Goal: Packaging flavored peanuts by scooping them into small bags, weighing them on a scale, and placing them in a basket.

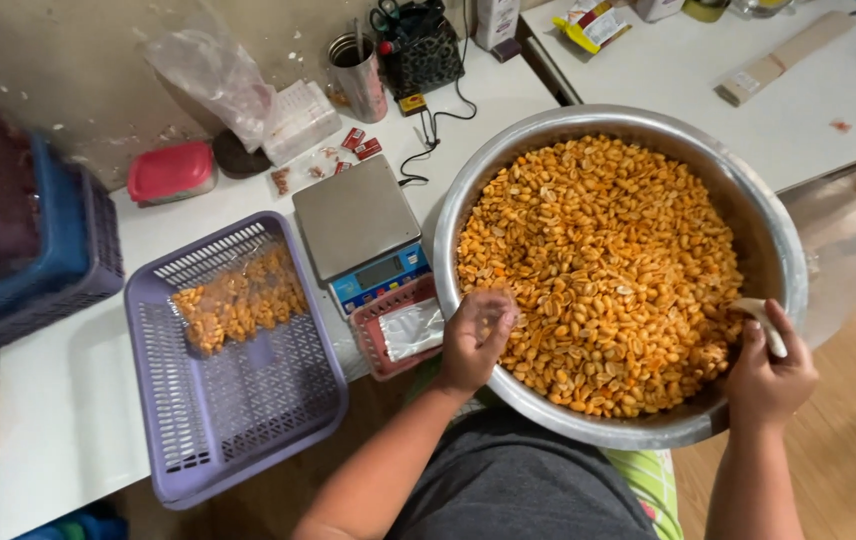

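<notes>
A big metal bowl (780,240) full of orange-coated peanuts (598,260) rests in front of my lap. My left hand (470,345) is curled at the bowl's near-left rim, and appears to pinch a small clear bag against the peanuts. At the bowl's near-right rim my right hand (768,375) grips a white scoop (760,318), whose tip is in the nuts.
A purple basket (238,420) holds one filled bag of peanuts (238,298). A digital scale (360,228) and a small red tray (378,345) of packets sit beside the bowl. Stacked crates (58,260) are at the left. A metal cup (360,72) is behind, and a red-lidded box (170,172).
</notes>
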